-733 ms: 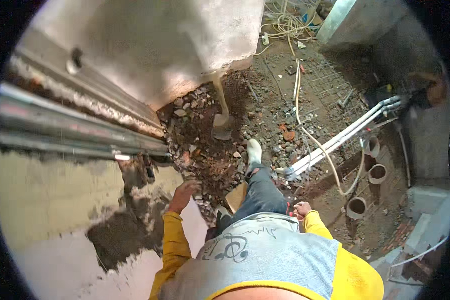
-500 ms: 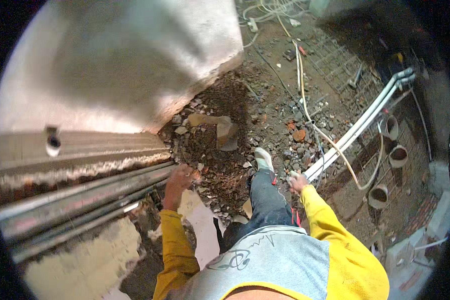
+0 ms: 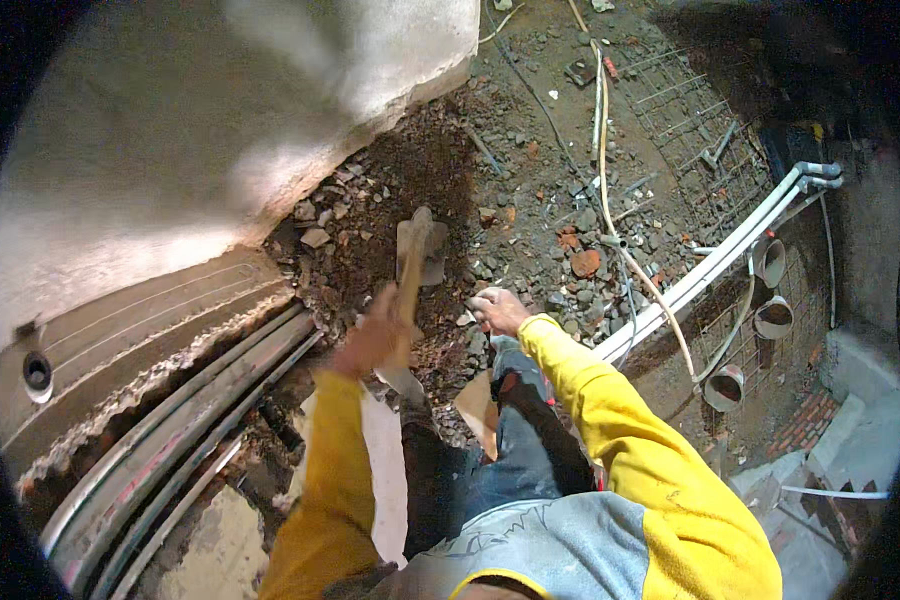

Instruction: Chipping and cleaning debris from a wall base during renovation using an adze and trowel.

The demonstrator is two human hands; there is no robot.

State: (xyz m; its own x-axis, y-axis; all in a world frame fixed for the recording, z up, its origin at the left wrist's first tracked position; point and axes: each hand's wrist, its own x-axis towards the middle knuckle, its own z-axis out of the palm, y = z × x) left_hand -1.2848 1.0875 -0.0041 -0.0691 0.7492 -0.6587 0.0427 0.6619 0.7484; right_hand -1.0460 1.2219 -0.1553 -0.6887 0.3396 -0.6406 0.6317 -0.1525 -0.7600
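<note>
A hoe [image 3: 422, 252] with a dusty flat blade and a pale wooden handle stands over the dark loose soil, in front of me. My left hand [image 3: 372, 338], slightly blurred, is closed around the handle's near part, with the handle's end showing below it. To the right of the handle, my right hand [image 3: 500, 311] hangs with its fingers curled together and dusty pale fingertips. What those fingers hold, if anything, I cannot make out. Below the hands, my feet stand on rubble, partly hidden by the arms and trousers.
A pale wall [image 3: 370, 90] rises at the left above thick pipes [image 3: 185, 415]. White pipes [image 3: 715, 265] and a cream hose [image 3: 607, 190] cross the rubble at the right, near several upright pipe ends [image 3: 773, 318]. Steel mesh [image 3: 685, 110] lies beyond, and a broken brick piece [image 3: 585, 263] sits nearer.
My left hand has moved right and taken hold of the hoe's handle, which has swung from pointing left to pointing toward me. My right hand has moved left and forward, nearer the hoe.
</note>
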